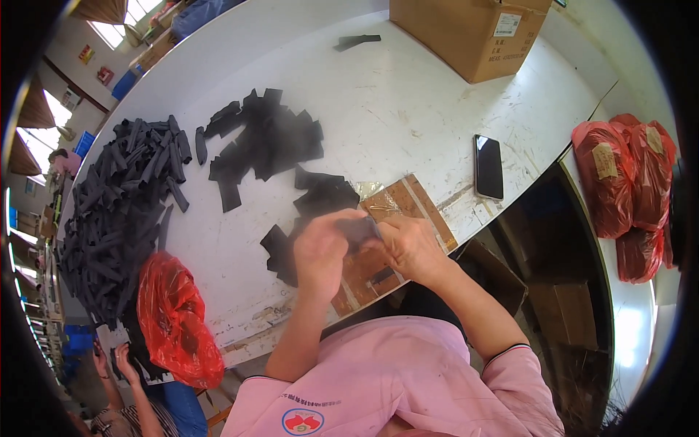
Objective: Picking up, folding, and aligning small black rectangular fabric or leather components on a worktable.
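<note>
Close together over a brown board (415, 200) with tape on it, my two hands meet on a small dark fabric piece (357, 231). My left hand (324, 244) is closed around one side of it. The fingers of my right hand (411, 247) pinch its other end. Flat black fabric pieces (324, 195) lie just beyond and beside my left hand, partly covered by it. Farther off is a larger heap of flat black pieces (280, 138).
A big pile of rolled dark pieces (120, 211) covers the table's left side, beside a red plastic bag (175, 320). A phone (488, 166) lies right of the board. A carton (466, 36) stands at the back. Red bags (626, 182) sit far right. Another person's hands (124, 360) are lower left.
</note>
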Tool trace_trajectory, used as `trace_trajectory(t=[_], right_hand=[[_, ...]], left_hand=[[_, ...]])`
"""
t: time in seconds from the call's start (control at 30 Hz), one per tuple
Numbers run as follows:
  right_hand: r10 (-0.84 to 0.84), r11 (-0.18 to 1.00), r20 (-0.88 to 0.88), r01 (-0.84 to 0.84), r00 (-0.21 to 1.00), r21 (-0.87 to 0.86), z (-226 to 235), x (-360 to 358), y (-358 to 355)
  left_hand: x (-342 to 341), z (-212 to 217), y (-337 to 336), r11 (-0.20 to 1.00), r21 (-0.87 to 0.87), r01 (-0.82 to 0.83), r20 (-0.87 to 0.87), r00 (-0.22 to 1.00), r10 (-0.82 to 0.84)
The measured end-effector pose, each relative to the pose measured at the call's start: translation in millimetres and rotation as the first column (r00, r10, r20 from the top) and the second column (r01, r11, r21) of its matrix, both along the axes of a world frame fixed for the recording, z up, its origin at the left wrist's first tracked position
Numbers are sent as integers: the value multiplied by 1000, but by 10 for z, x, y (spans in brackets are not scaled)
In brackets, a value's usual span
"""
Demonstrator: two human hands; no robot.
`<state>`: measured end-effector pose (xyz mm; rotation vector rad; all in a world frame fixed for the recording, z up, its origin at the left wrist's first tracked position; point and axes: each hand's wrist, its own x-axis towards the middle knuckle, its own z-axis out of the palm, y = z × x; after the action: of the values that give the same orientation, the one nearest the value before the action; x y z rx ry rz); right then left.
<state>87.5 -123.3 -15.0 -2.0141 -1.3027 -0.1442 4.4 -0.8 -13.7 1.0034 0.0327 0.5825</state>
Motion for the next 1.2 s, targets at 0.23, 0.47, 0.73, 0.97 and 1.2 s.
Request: trace_trajectory(t=[0.23,0.47,0.73,0.97,1.2], right_hand=[[107,966,-78,-86,991,243,21,14,-33],[39,997,-221,-53,975,-59,-61,10,-17],[75,994,-186,-88,980,-65,200,82,-5],[20,996,-95,-27,995,-81,45,-12,105],[222,970,-275,-182,935,162,596,73,21]], left_hand=[[214,518,71,718,566,404,-352,907,-233],[186,365,-88,879,456,135,-289,957,3],[111,398,12,992,-1,129,3,992,-129],[39,186,234,992,-118,38,-13,999,-39],[-67,49,560,875,334,-351,-294,843,450]])
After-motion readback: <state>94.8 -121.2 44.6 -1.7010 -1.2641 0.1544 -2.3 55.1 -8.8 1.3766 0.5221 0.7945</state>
